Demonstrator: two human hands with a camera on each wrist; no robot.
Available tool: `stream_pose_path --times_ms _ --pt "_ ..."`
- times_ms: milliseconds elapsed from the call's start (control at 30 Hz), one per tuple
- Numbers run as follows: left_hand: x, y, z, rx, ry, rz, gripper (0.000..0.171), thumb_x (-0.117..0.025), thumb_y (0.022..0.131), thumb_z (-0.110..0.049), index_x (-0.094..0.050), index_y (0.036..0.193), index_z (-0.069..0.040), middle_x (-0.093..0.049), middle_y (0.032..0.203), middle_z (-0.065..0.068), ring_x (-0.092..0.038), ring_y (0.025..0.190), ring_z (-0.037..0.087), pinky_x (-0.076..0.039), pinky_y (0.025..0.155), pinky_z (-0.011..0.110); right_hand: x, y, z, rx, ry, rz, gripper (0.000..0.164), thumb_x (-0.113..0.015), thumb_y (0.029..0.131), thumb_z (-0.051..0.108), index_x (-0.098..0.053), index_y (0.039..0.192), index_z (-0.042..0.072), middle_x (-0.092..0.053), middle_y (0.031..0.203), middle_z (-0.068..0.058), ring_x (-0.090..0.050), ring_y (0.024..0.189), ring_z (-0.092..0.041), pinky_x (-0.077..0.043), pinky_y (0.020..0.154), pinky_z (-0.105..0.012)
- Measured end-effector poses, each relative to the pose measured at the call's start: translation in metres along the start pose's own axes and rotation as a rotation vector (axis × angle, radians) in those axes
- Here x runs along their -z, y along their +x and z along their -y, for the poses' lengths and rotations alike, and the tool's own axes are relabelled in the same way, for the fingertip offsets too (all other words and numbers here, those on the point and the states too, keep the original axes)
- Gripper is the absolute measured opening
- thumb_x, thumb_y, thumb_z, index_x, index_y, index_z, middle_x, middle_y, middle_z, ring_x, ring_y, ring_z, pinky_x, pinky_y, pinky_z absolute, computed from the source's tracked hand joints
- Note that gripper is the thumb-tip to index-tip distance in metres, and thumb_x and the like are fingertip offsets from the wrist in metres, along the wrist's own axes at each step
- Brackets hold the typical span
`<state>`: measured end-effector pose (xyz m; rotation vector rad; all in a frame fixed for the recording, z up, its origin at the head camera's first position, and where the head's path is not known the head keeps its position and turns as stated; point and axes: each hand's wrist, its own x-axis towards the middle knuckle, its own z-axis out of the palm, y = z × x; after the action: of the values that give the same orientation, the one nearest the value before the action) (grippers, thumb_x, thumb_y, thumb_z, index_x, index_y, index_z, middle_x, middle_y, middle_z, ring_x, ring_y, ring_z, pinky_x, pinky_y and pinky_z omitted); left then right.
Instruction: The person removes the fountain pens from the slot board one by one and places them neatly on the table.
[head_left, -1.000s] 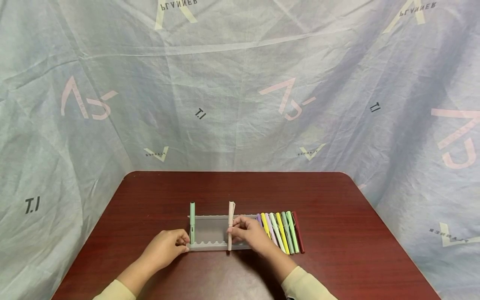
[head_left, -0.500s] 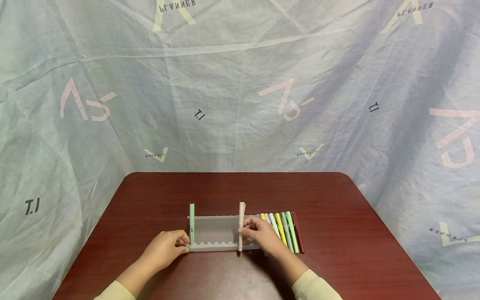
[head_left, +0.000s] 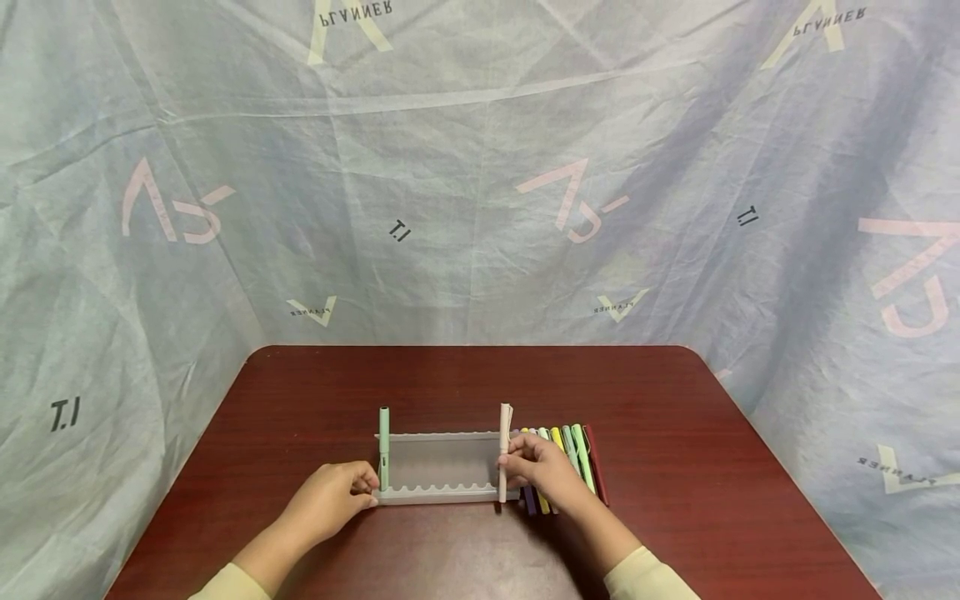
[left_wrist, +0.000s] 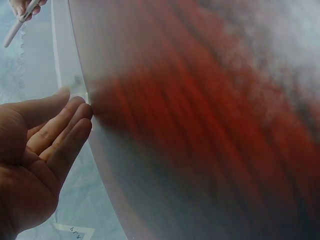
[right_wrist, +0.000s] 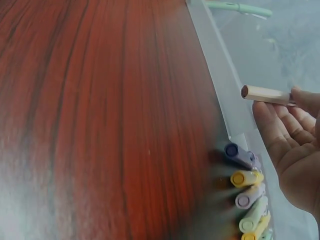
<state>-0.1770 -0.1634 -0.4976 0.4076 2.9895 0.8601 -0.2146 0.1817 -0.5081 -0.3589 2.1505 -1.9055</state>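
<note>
A clear pen tray (head_left: 442,495) with scalloped notches along its long edges lies on the table. Its left front corner is pinched between the thumb and fingers of my left hand (head_left: 330,497). A mint-green pen (head_left: 384,450) rests at the tray's left end, pointing away from me. My right hand (head_left: 542,471) grips a pale pink pen (head_left: 503,429) by its middle, over the tray's right end. In the right wrist view the pink pen's end (right_wrist: 265,94) juts past the thumb and fingertips. That hand partly hides the row of pens beside the tray.
Right of the tray several pens lie side by side, among them a purple pen (right_wrist: 240,155), a yellow pen (right_wrist: 246,178), a bright green pen (head_left: 583,446) and a dark red pen (head_left: 596,462). A printed grey cloth (head_left: 465,208) hangs behind the dark red table (head_left: 465,379).
My right hand has moved rightward along the tray with the pink pen, from near its middle to its right end, covering more of the pen row. My left hand has stayed at the corner.
</note>
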Motion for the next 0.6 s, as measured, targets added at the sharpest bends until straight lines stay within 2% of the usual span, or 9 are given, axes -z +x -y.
stream_pose_path --times_ms 167,267,433,600 --pt "0.000 0.000 0.001 -0.003 0.001 -0.004 0.018 -0.081 0.078 -0.018 -0.065 0.082 -0.025 -0.069 0.080 -0.015 -0.066 0.080 0.004 -0.053 0.072 0.029 0.010 -0.004 -0.003 -0.012 0.003 -0.007 0.028 -0.067 0.093 0.012 -0.054 0.105 -0.010 -0.066 0.101 -0.029 -0.069 0.081 -0.021 -0.060 0.074 -0.043" --pt "-0.001 0.000 0.001 -0.001 0.000 -0.005 0.018 -0.081 0.078 -0.018 -0.065 0.082 -0.025 -0.069 0.080 -0.015 -0.066 0.080 0.004 -0.053 0.072 0.029 0.017 -0.007 -0.004 -0.009 -0.001 -0.008 0.029 -0.067 0.093 0.012 -0.053 0.106 -0.010 -0.065 0.100 -0.028 -0.070 0.081 -0.021 -0.060 0.074 -0.043" --pt "-0.001 0.000 0.000 0.005 0.003 -0.003 0.018 -0.081 0.078 -0.018 -0.065 0.082 -0.025 -0.069 0.080 -0.015 -0.066 0.080 0.005 -0.052 0.072 0.030 0.029 -0.011 -0.004 -0.013 -0.025 -0.030 0.030 -0.067 0.093 0.013 -0.054 0.106 -0.010 -0.065 0.094 -0.017 -0.069 0.080 -0.019 -0.060 0.073 -0.044" --pt "0.000 0.000 0.000 0.001 0.005 -0.009 0.018 -0.081 0.078 -0.018 -0.065 0.082 -0.025 -0.069 0.080 -0.015 -0.066 0.079 0.004 -0.052 0.072 0.029 0.042 -0.016 -0.002 -0.032 -0.049 -0.075 0.030 -0.068 0.093 0.015 -0.054 0.106 -0.009 -0.065 0.095 -0.020 -0.068 0.079 -0.019 -0.060 0.072 -0.045"
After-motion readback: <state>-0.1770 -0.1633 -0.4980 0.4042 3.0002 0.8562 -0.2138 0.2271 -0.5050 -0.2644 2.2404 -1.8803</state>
